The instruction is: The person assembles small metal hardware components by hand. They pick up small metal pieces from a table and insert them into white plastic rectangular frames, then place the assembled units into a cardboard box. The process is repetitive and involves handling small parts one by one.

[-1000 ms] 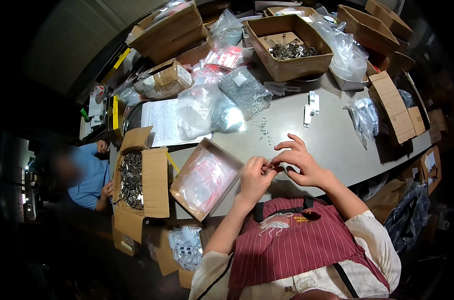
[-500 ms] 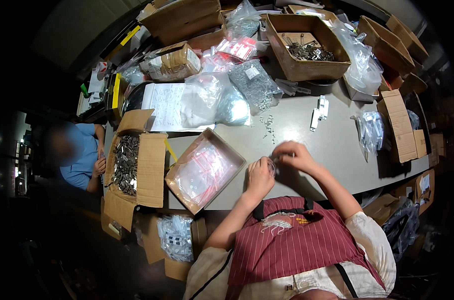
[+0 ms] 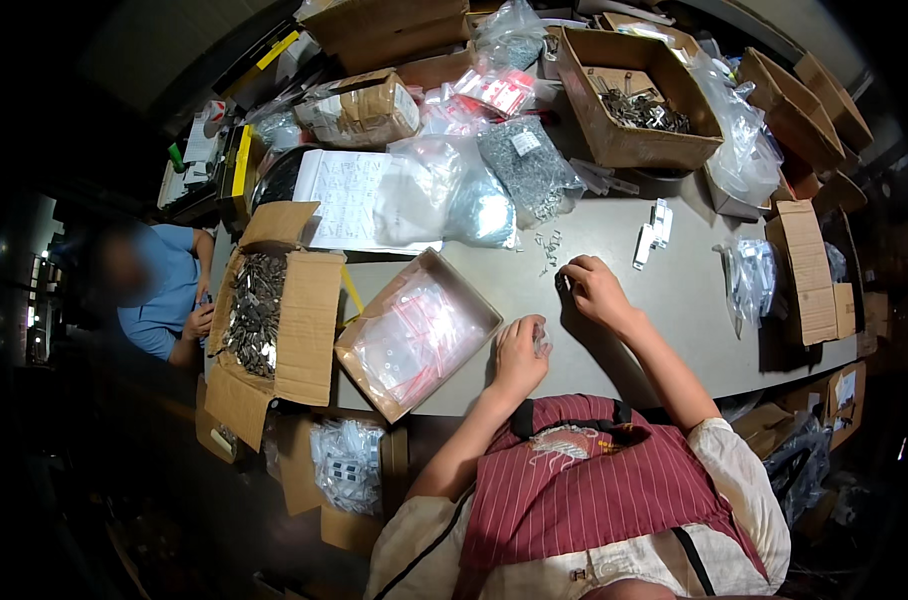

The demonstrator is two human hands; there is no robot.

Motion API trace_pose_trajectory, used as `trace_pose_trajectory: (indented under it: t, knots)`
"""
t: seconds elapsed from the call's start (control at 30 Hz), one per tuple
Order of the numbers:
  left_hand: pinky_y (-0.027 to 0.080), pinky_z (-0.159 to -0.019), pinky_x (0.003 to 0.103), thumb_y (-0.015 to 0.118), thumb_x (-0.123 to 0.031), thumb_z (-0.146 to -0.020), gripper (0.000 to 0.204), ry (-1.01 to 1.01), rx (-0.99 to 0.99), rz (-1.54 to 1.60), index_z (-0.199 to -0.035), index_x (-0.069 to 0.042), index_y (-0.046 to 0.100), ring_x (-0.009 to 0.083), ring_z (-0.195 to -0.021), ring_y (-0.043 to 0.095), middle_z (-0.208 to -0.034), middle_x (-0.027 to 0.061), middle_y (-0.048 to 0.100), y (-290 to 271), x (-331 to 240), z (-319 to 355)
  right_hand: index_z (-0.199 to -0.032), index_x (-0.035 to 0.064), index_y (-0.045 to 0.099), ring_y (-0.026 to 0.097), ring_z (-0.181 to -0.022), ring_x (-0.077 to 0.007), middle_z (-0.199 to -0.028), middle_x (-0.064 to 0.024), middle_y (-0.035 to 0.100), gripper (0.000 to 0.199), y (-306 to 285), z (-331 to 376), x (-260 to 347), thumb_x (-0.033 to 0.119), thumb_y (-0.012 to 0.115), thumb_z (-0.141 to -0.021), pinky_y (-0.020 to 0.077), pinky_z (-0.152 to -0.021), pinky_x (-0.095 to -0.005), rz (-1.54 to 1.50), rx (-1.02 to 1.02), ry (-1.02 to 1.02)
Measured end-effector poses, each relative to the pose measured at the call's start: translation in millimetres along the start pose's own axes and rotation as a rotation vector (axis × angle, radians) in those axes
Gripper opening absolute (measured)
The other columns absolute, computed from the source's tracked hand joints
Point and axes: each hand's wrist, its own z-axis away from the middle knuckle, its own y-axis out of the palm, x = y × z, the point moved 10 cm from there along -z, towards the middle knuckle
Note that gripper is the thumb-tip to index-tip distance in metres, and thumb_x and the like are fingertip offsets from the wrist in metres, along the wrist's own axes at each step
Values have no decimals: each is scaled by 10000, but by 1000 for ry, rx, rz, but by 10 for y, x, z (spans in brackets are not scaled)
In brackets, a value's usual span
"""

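My left hand is closed round a small clear plastic bag above the grey table, right of an open carton. My right hand reaches forward, its fingers bent and drawn together at the tabletop. Its fingertips are at the near edge of a loose scatter of small screws; what they pinch, if anything, is too small to make out. The open carton beside my left hand holds several flat clear bags with red edges.
A box of dark metal parts stands at the left, near a person in blue. Bags of hardware and a written sheet lie beyond. White metal pieces and bagged parts are at right.
My right hand has moved forward, away from the bag and my left hand, to the screws. My left hand stays by the carton with the bag. The whole view has shifted slightly.
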Motion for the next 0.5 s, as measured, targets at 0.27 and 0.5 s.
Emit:
trace_pose_trajectory:
  t: [0.27, 0.5]
  knots:
    - [511, -891, 444, 723, -74, -841, 332, -89, 81, 137, -1158, -36, 631, 346, -993, 653, -991, 146, 690, -2, 9, -52, -957, 36, 648, 621, -912, -360, -964, -159, 624, 192, 105, 31, 335, 67, 649, -767, 558, -815, -445, 175, 24, -150]
    - [526, -896, 419, 703, -55, -869, 311, -75, 72, 138, -1174, -46, 641, 321, -1017, 677, -1041, 144, 700, 42, 67, 13, -946, 25, 592, 624, -886, -334, -933, -152, 589, 178, 274, 394, 445, 127, 624, -804, 571, -746, -417, 414, 105, -291]
